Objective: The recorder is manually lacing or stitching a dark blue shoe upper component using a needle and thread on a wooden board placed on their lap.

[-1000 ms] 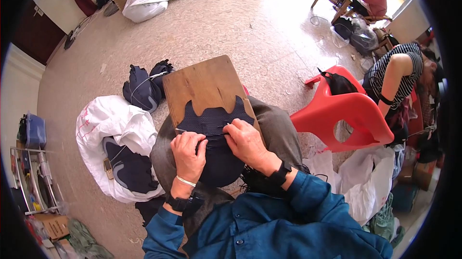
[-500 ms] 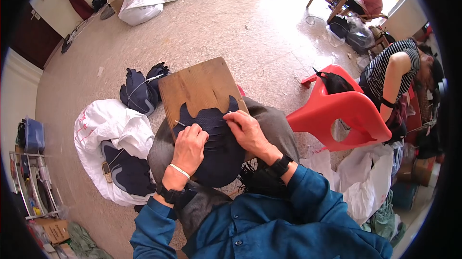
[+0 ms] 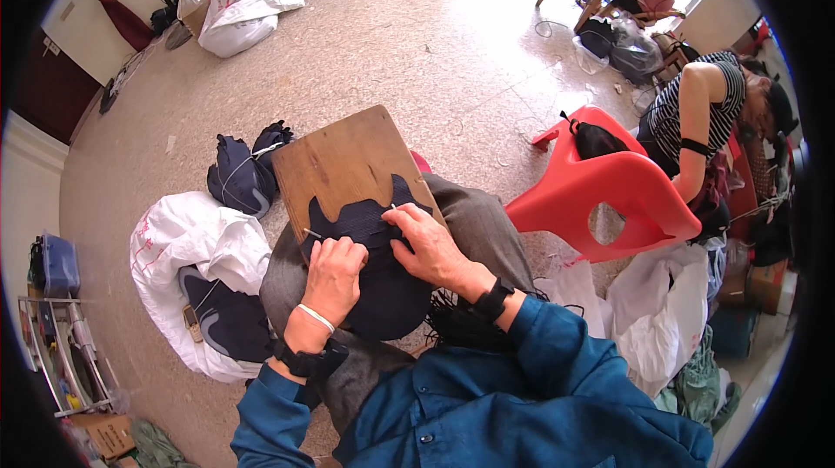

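A dark navy piece of knitted fabric (image 3: 391,307), with pointed tabs at its far edge, lies over a wooden board (image 3: 344,155) resting on my lap. My left hand (image 3: 333,275) is closed at the fabric's left side; a short thin pale rod (image 3: 311,234) sticks out past its fingertips. On the right, my right hand (image 3: 430,246) has its fingers pinched together near the far edge, with another small pale tip (image 3: 394,206) showing there. What lies inside the fingers is mostly hidden. Black cord fringe (image 3: 461,324) hangs beside the fabric.
Tied bundles of navy pieces (image 3: 243,174) lie left of the board, near a white sack (image 3: 174,233) holding more. A red plastic stool (image 3: 600,194) stands to my right. Beyond it a person in a striped top (image 3: 696,103) bends over. Another white sack (image 3: 257,3) sits far off.
The whole view has shifted slightly. My right hand has moved a little closer to my left hand, its fingers now lower over the fabric. The person in stripes has shifted posture.
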{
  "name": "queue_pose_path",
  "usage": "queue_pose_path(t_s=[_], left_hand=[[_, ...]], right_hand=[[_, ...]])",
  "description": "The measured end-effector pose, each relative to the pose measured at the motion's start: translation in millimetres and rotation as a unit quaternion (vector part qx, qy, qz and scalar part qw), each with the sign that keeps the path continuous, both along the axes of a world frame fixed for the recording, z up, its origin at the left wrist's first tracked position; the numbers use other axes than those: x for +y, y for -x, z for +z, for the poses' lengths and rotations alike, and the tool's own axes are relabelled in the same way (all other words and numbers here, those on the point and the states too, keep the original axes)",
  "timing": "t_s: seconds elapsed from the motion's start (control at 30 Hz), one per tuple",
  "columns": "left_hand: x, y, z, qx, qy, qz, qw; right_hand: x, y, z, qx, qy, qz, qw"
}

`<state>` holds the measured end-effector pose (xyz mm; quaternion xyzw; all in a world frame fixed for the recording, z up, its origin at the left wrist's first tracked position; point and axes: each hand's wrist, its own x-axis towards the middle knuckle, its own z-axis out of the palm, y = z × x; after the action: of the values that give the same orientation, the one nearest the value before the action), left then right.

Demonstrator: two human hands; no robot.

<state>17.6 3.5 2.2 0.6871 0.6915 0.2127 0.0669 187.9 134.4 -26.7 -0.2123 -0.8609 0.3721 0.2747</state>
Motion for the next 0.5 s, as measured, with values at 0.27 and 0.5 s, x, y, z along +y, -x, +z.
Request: queue_pose_path(t_s=[0.27,0.5], left_hand=[[-3.0,-3.3,-3.1,-0.034,-0.010,0.002,0.999],[-2.6,-9.9,-6.1,-0.046,-0.034,0.020,0.998]], right_hand=[[-4.8,5.0,-4.1,-0.073,-0.059,-0.065,0.993],[-3.7,10.5,-2.4,-0.095,-0.048,-0.095,0.990]])
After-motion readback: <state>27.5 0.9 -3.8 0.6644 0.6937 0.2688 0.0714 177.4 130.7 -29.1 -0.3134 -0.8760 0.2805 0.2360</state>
